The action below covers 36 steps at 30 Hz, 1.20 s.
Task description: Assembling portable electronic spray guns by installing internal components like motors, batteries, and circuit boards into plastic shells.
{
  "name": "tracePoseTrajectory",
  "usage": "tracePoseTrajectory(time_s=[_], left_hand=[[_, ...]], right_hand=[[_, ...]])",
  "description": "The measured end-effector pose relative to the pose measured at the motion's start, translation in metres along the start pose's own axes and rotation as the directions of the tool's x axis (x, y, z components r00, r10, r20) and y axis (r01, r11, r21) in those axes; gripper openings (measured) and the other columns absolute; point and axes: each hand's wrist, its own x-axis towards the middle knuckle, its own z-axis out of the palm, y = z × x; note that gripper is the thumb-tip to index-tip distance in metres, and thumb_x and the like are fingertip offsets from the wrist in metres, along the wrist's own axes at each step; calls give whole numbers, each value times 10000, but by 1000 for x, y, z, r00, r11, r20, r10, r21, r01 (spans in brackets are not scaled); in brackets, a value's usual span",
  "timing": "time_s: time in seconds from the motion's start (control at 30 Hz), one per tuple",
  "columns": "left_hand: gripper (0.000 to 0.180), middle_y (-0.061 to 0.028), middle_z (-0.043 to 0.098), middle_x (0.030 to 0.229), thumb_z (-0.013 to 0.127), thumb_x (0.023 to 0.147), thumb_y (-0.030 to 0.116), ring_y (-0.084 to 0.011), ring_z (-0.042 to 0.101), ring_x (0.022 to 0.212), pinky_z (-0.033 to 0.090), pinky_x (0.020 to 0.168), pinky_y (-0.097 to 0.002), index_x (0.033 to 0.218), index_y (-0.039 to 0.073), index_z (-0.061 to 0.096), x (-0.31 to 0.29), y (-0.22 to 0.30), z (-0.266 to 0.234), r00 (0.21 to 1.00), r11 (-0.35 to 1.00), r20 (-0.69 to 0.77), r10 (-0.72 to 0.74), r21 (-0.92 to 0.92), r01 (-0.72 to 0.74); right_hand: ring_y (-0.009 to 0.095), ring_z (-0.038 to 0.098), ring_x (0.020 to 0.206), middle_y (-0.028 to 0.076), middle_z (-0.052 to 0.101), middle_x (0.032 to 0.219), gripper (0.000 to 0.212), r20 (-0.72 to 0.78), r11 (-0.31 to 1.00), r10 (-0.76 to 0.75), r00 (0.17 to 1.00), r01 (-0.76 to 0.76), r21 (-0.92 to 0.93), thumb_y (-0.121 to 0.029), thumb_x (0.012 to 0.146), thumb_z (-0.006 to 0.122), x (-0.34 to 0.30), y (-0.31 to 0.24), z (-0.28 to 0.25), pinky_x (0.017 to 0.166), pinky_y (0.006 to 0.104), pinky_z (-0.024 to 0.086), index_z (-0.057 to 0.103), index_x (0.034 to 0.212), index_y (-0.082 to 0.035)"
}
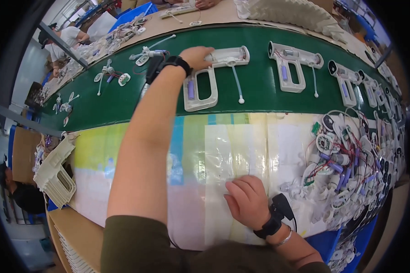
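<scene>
The left grip (198, 58) is covering the rear end of a white gun-shaped shell (213, 85), which is lying on the green surface (255, 98) directly beneath and to the right of that grip; the thumb is hiding from view, so whether the fingers are clamping the shell or only touching it cannot be told. Just below the left grip, a purple cylinder (191, 88) is sitting in the shell's handle, and to the right of the grip a thin pale tube (238, 84) is hanging from the shell toward the near edge. Well to the right of the same grip, a second white shell (292, 87) is lying on the green surface, and more shells are following beyond it. Just left of the left grip, a cluster of loose parts (143, 58) is spreading its tubes and wires, and farther left another cluster (107, 71) is lying apart. The right grip (248, 200) is hanging loosely over the paper-covered surface (241, 150), its fingers curling and its thumb standing slightly apart from them. To the right of the right grip, a large pile of parts (339, 159) is showing purple cylinders and red wires.
</scene>
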Motion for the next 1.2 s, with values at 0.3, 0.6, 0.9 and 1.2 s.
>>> tracePoseTrajectory(time_s=[0.3,0.6,0.9,1.2], left_hand=[[433,-113,595,1134,533,846,382,-307,538,1088,428,884,-489,1195,127,544,-101,-34,-40,803,840,-449,-391,184,511],[476,-91,473,1275,456,869,203,-241,398,1241,234,1060,-500,1326,85,394,-491,-110,-83,440,108,-285,-851,727,679],[319,-89,540,1008,536,791,114,-249,554,937,422,784,-392,1109,103,509,-447,-95,-104,741,325,-244,-625,782,532],[752,-220,552,1069,685,732,449,-372,555,997,461,856,-428,1239,-35,414,-246,184,-62,921,964,384,63,-264,44]], right_hand=[[368,526,903,184,564,934,338,67,992,77,995,-70,-102,9,712,633,-8,-1,-5,816,453,423,548,1039,22],[350,512,936,152,568,943,257,153,994,86,984,-74,-82,2,730,631,-12,2,-1,825,420,417,574,981,1],[334,522,901,138,560,923,243,53,989,116,992,-111,-95,-6,726,634,-14,5,3,802,408,426,577,962,-24],[336,518,961,136,551,1032,262,-296,981,167,941,-188,-43,-39,699,674,-10,9,-12,836,402,421,606,952,-42]])
